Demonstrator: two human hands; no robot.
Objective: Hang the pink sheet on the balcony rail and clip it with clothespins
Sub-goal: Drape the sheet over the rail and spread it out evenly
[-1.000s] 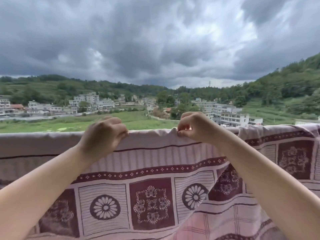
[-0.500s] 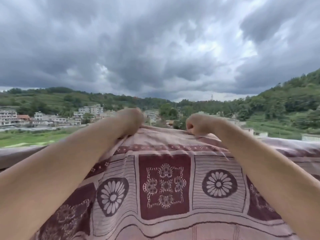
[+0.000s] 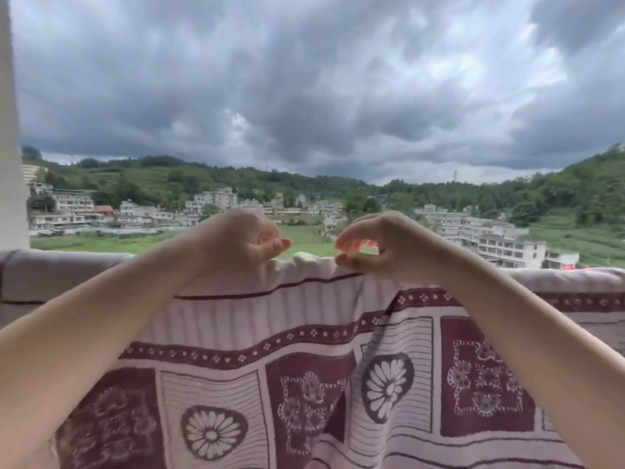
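Left hand: the left hand [image 3: 240, 240] is raised just above the top edge of the cloth, fingers curled loosely with the palm side turned toward the other hand; nothing is gripped, though the heel of the hand appears to be resting against the fabric.
Right hand: the right hand [image 3: 382, 247] is held at the same height, its fingers [image 3: 348, 244] bent into an open hook with a gap seen between them and the thumb; the thumb tip is laid on or just above the fabric edge, and no fold is pinched.
Gap between hands: the two hands are set near each other, fingertips facing, with a strip of green field visible between them.
Pink sheet: the pink sheet [image 3: 270, 333] is draped over the balcony rail [image 3: 64, 275] and hangs down on the near side; its top edge is slightly peaked under the hands.
Sheet pattern: dark maroon squares with floral motifs, white daisy-like rosettes and a dotted maroon border band are printed across it.
Rail coverage: the rail is covered by cloth to both left and right of the arms.
Clothespins: none can be made out on the rail.
Surroundings: a white post [image 3: 10, 130] is seen at the left edge; pale buildings [image 3: 490, 238], wooded hills and heavy grey clouds lie beyond.
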